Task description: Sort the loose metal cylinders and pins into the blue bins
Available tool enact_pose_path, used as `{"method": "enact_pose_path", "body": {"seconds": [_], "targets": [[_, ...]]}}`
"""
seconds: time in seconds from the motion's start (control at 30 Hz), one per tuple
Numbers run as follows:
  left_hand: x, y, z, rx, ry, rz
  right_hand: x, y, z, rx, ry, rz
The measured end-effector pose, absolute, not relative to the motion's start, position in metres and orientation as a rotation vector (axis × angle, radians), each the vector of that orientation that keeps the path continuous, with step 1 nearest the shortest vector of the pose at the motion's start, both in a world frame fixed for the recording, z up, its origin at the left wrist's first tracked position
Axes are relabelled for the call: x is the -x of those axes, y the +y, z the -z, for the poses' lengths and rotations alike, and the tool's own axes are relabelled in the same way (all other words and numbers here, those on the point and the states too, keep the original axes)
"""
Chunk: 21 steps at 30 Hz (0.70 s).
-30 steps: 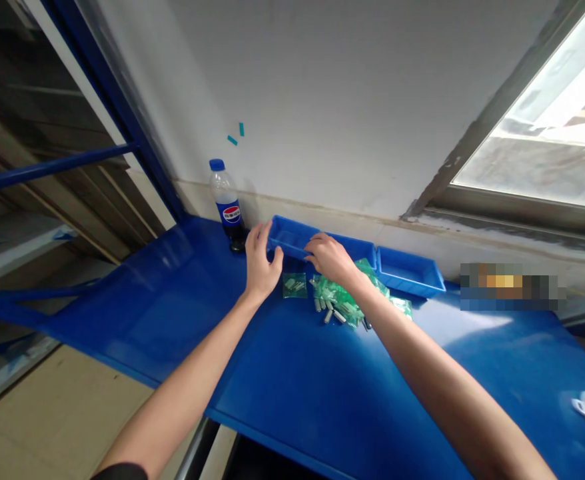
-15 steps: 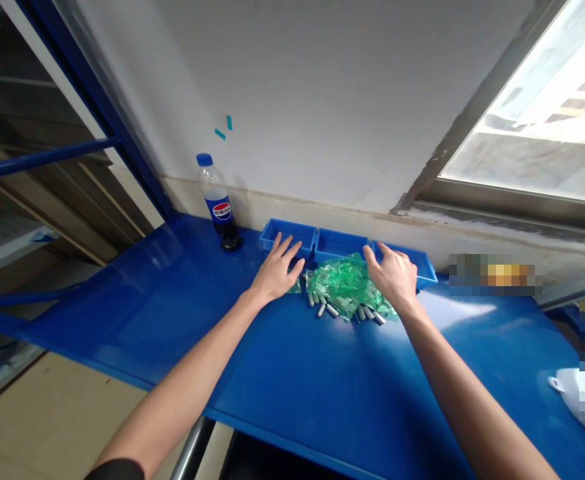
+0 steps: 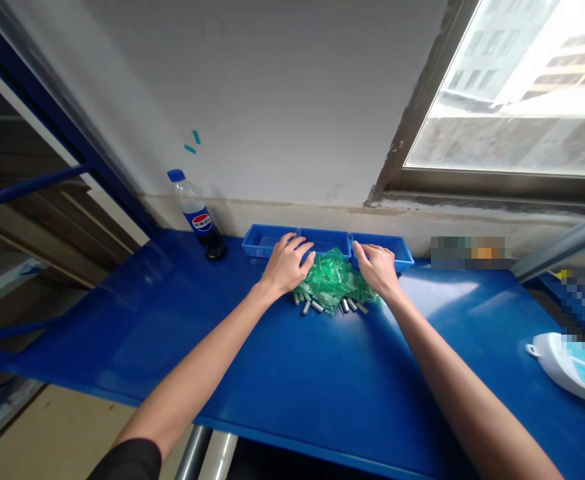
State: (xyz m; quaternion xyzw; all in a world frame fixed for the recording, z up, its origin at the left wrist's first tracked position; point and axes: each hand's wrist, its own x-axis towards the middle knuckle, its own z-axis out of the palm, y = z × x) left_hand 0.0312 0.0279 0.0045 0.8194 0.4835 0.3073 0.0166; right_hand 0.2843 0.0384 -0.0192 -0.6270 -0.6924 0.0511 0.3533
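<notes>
Both hands have drawn closer together since the earlier frame, cupping a pile of green bags [image 3: 333, 283] from either side. It lies on the blue table [image 3: 282, 373], just near of three blue trays [image 3: 325, 241] along the far wall. Left hand [image 3: 287, 265] presses its left edge, fingers curled; right hand [image 3: 376, 269] presses its right edge likewise. Neither hand lifts any bag. Small grey cylinders [image 3: 317, 307] poke out at the near edge; bag contents are hard to make out. A cola bottle [image 3: 197, 215] stands far left.
</notes>
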Motion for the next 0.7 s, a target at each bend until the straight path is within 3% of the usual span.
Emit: {"method": "enact_pose_path", "body": {"seconds": [0.33,0.5,0.7], "targets": [[-0.029,0.037,0.011,-2.52,1.374,-0.904,-0.275,0.038,0.015,1.487,-1.806,-0.152],[-0.027,0.03,0.01,-2.529,1.256,-1.146,-0.274,0.012,0.009,1.274,-1.567,-0.038],[-0.024,0.005,0.017,-2.462,1.205,-1.284,-0.279,-0.021,0.015,1.257,-1.67,-0.154]]}}
